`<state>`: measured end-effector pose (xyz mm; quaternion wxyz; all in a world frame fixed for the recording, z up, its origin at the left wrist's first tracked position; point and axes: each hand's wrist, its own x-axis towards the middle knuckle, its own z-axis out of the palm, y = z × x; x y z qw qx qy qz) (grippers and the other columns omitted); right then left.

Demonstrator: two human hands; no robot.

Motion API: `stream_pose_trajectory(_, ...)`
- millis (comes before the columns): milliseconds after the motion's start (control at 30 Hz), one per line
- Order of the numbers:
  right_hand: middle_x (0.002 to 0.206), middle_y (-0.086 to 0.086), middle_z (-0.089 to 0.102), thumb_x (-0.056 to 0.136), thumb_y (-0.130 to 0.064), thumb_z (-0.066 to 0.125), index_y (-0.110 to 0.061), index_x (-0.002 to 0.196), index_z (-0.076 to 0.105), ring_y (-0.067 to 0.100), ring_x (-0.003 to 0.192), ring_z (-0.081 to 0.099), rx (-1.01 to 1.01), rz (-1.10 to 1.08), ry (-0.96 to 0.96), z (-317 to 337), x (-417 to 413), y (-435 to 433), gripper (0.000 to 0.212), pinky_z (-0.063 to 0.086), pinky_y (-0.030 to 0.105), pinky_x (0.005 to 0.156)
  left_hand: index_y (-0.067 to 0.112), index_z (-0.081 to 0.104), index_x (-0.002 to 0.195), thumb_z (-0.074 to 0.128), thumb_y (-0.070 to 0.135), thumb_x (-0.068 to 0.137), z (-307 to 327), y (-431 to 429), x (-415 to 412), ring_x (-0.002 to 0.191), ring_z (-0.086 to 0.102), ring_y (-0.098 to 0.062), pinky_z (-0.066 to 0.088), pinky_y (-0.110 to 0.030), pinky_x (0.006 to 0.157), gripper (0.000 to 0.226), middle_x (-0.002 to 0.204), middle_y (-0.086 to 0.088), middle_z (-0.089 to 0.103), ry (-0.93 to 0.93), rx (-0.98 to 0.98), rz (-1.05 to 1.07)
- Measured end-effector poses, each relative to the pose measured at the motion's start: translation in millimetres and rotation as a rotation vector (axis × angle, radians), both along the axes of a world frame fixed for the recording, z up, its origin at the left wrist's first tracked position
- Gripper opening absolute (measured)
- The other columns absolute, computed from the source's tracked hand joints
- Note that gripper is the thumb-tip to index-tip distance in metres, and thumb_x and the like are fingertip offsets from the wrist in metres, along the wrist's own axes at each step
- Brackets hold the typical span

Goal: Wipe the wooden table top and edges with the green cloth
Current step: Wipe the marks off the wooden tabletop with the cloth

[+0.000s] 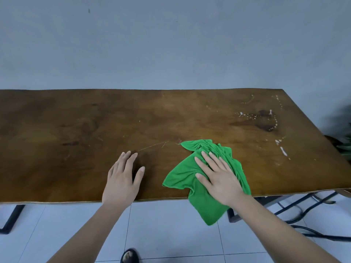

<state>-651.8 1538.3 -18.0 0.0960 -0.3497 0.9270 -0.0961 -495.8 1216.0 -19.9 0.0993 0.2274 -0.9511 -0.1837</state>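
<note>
A long brown wooden table stretches across the view against a grey wall. A crumpled green cloth lies on its near right part, with one corner hanging over the front edge. My right hand presses flat on the cloth, fingers spread, palm down. My left hand rests flat on the bare wood to the left of the cloth, fingers apart, holding nothing. White specks and a dark stain mark the far right of the table top.
The table stands on black metal legs over a white tiled floor. Dark cables run on the floor at the right. A plant sits past the table's right end. My sandalled foot shows below.
</note>
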Motion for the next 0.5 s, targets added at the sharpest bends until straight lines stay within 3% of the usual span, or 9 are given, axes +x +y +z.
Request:
stream_pose_trajectory(67, 0.184, -0.019, 0.001, 0.111, -0.078, 0.014, -0.045, 0.175, 0.023, 0.008, 0.171, -0.004, -0.096, 0.000, -0.067, 9.5, 1.5, -1.9, 0.073, 0.000, 0.042, 0.140, 0.033, 0.042, 0.165, 0.040, 0.063, 0.111, -1.5, -0.5, 0.2, 0.168, 0.019, -0.019, 0.016, -0.045, 0.133, 0.062, 0.177, 0.004, 0.032, 0.001, -0.019, -0.013)
stream_pose_trajectory(100, 0.184, -0.018, 0.014, 0.113, -0.073, 0.023, -0.041, 0.173, 0.035, 0.009, 0.169, 0.010, -0.175, -0.026, -0.086, 17.0, 0.6, -2.3, 0.068, 0.009, 0.042, 0.139, 0.030, 0.047, 0.161, 0.044, 0.060, 0.110, -1.6, -0.6, -0.4, 0.167, 0.022, -0.021, 0.019, -0.047, 0.133, 0.059, 0.175, 0.003, 0.037, 0.014, -0.037, -0.026)
stream_pose_trajectory(200, 0.161, -0.010, 0.057, 0.115, -0.036, 0.054, -0.027, 0.155, 0.065, 0.019, 0.147, 0.052, -0.356, -0.119, 0.076, 32.8, -16.0, 5.6, 0.043, 0.043, 0.048, 0.125, 0.027, 0.063, 0.147, 0.054, 0.054, 0.108, 3.8, 8.5, -9.3, 0.159, 0.038, -0.023, 0.031, -0.051, 0.129, 0.048, 0.162, 0.002, 0.053, 0.046, -0.067, -0.065)
stream_pose_trajectory(300, 0.155, 0.000, 0.058, 0.111, -0.018, 0.061, -0.018, 0.151, 0.067, 0.028, 0.141, 0.055, -0.289, -0.242, 0.081, 40.1, -47.3, 16.2, 0.041, 0.044, 0.052, 0.122, 0.030, 0.067, 0.139, 0.056, 0.057, 0.106, 16.8, 36.9, -26.7, 0.138, 0.056, -0.021, 0.042, -0.048, 0.115, 0.044, 0.143, 0.007, 0.065, 0.010, 0.009, -0.111)
stream_pose_trajectory(400, 0.155, 0.007, 0.061, 0.113, -0.018, 0.061, -0.016, 0.155, 0.062, 0.034, 0.145, 0.054, -0.200, -0.316, -0.025, 46.7, -72.6, 22.9, 0.042, 0.045, 0.050, 0.122, 0.031, 0.064, 0.141, 0.061, 0.062, 0.103, 26.1, 68.3, -46.0, 0.126, 0.057, -0.020, 0.046, -0.044, 0.105, 0.049, 0.134, 0.009, 0.063, -0.031, 0.062, -0.187)
stream_pose_trajectory(500, 0.141, 0.006, 0.070, 0.111, -0.019, 0.065, -0.018, 0.155, 0.061, 0.031, 0.137, 0.062, -0.191, -0.316, -0.096, 48.6, -86.1, 21.8, 0.044, 0.054, 0.047, 0.114, 0.029, 0.061, 0.137, 0.066, 0.064, 0.100, 29.1, 86.8, -61.8, 0.123, 0.055, -0.020, 0.047, -0.043, 0.105, 0.051, 0.130, 0.007, 0.057, -0.119, 0.067, -0.218)
